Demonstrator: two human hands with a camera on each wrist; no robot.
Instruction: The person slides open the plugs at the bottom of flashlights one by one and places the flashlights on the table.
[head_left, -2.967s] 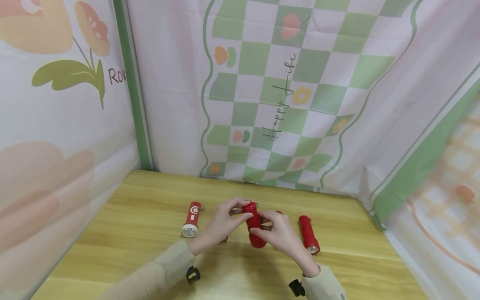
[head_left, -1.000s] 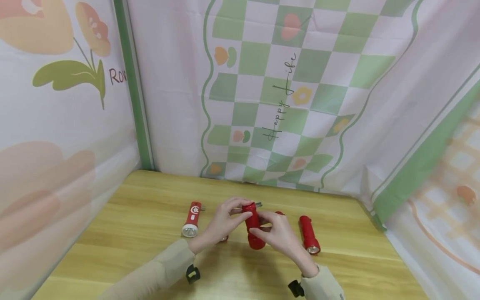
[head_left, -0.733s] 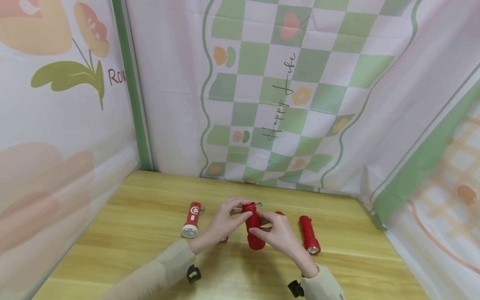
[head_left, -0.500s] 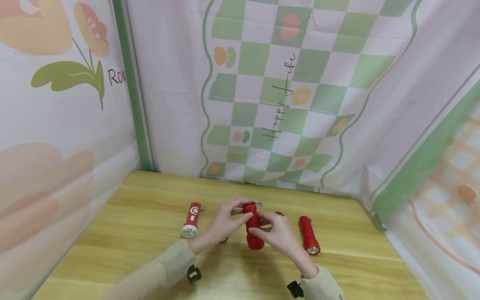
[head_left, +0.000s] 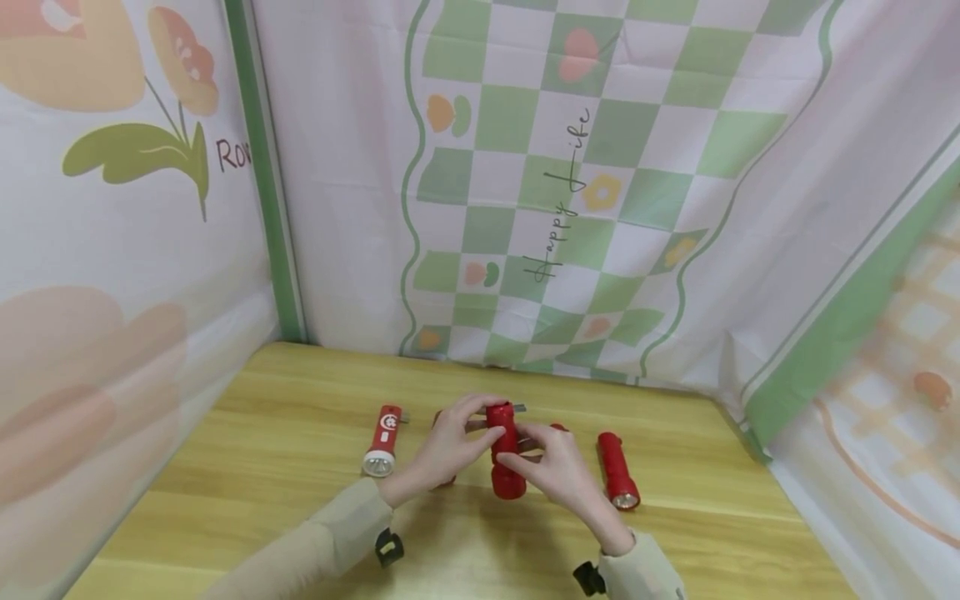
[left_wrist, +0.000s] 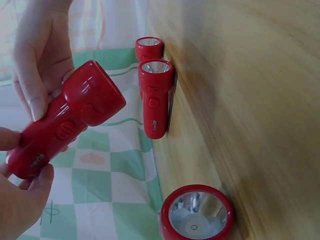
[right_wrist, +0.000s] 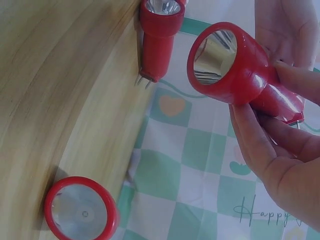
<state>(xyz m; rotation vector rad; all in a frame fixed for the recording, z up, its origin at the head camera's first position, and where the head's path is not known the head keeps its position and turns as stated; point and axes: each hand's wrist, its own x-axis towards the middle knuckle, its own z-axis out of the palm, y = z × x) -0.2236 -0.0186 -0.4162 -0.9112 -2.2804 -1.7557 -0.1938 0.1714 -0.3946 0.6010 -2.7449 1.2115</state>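
Both hands hold one red flashlight [head_left: 504,437] above the table, its tail end up and its head down. My left hand [head_left: 453,437] pinches the tail end between thumb and fingers. Around the body just above the head, my right hand [head_left: 557,467] has its thumb and fingers. Metal plug prongs [head_left: 520,408] stick out sideways at the tail. The left wrist view shows a ribbed switch [left_wrist: 65,130] on the held flashlight's side. In the right wrist view, its wide reflector [right_wrist: 215,57] faces the camera.
On the wooden table [head_left: 315,525] lie a red flashlight with a white head [head_left: 381,442] at left and a red flashlight [head_left: 618,473] at right. Another red flashlight [head_left: 446,481] is mostly hidden behind the left hand, another red one [head_left: 559,427] behind the right. Patterned curtains [head_left: 352,208] surround the table.
Over the three seconds the held flashlight's head has swung slightly left, making it more upright. Its prongs show longer than at first. Both hands keep nearly the same place and grip.
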